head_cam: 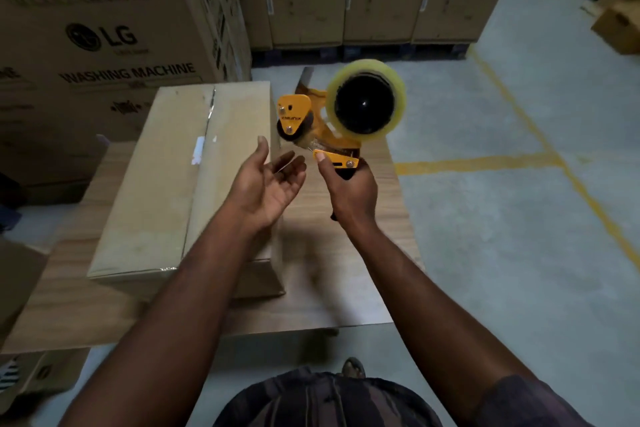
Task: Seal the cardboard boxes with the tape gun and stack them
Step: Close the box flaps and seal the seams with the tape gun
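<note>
The right hand [349, 191] grips the yellow tape gun [322, 121] by its handle, fingers curled round it, above the wooden table [346, 270]; the left hand [266, 184] is held palm up with loose fingers, holding nothing, just beside the gun's roller end. The gun looks light and rigid, top-heavy from its roll of clear tape [367, 104], with a toothed blade best avoided. The closed cardboard box [166, 184] lies on the table to the left; it is probably stiff, best lifted by opposite bottom edges.

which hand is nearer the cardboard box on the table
Left. The left hand hovers open at the right edge of the cardboard box, overlapping it in view. The right hand, gripping the tape gun, is farther right, over the table.
</note>
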Tool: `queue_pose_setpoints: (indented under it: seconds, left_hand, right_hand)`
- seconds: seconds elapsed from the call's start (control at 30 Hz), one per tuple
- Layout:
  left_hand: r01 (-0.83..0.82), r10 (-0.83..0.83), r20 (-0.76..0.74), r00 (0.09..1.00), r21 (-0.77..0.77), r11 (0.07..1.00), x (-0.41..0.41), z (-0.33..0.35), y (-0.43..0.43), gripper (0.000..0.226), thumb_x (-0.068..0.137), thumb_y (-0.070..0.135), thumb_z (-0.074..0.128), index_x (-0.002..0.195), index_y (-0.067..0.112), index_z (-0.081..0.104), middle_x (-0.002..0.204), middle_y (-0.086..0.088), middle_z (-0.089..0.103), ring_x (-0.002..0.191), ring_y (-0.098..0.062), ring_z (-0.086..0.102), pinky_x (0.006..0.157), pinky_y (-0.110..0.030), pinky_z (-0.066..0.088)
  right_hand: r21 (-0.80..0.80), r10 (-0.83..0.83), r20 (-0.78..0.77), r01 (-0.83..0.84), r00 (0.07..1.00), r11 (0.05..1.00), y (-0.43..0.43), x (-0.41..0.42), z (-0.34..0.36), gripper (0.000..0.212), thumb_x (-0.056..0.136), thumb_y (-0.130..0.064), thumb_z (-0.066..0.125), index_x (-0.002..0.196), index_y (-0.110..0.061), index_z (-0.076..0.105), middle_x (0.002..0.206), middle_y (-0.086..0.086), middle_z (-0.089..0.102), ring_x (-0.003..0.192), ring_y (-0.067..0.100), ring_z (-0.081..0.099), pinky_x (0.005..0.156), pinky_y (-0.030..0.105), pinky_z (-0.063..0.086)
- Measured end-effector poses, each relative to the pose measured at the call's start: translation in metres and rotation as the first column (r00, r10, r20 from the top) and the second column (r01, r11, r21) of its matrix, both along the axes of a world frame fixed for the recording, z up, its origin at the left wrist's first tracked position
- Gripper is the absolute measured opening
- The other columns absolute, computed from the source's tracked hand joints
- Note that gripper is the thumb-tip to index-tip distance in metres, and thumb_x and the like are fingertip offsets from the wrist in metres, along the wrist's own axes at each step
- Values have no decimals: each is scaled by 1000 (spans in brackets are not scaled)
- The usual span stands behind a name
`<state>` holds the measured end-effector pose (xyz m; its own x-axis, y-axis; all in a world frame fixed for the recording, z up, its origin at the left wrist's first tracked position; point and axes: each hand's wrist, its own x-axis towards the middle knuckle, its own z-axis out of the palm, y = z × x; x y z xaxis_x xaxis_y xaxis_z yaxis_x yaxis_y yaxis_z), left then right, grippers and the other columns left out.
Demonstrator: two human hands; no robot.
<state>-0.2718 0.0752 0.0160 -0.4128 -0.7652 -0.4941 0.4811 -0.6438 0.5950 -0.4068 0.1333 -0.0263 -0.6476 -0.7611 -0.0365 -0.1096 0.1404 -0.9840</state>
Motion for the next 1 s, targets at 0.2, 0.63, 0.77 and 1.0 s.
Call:
queue_pose_setpoints:
  seconds: [0.2, 0.63, 0.77, 1.0]
  left_hand:
    - [44, -56, -66, 996, -175, 984, 85, 37, 9, 18, 81, 20, 69, 88, 8, 80, 97, -8, 74, 89, -17, 70, 77, -27, 60]
    - [3, 1, 149, 989, -28, 1000, 230, 4, 31, 40, 103, 39, 47, 93, 14, 76, 84, -2, 76, 74, -12, 72, 71, -21, 57]
    - [-42, 71, 215, 974, -134, 990, 254, -7, 42, 52, 105, 29, 46, 67, 22, 81, 75, 2, 73, 64, -8, 69, 61, -20, 57]
    - [-45, 296, 549, 782, -424, 905, 304, -25, 55, 24, 92, -10, 56, 88, 10, 68, 62, 10, 69, 60, -3, 64, 52, -19, 54]
  right_hand:
    - [-147, 211, -202, -242, 956, 959, 4, 28, 29, 44, 77, -38, 87, 110, -20, 65, 96, -8, 75, 88, 4, 71, 74, 24, 58]
    - [-63, 386, -482, -470, 787, 880, 22, 142, 36, 54, 66, -48, 88, 106, -19, 65, 89, -5, 72, 83, 16, 71, 69, 45, 58]
    - [-15, 391, -541, -473, 745, 881, 27, 169, 20, 53, 62, -45, 88, 99, -16, 63, 84, 1, 71, 78, 23, 70, 65, 48, 57]
    - [92, 442, -670, -523, 597, 847, 29, 206, 10, 52, 66, -61, 78, 89, -18, 60, 73, -8, 60, 65, 15, 57, 58, 39, 48]
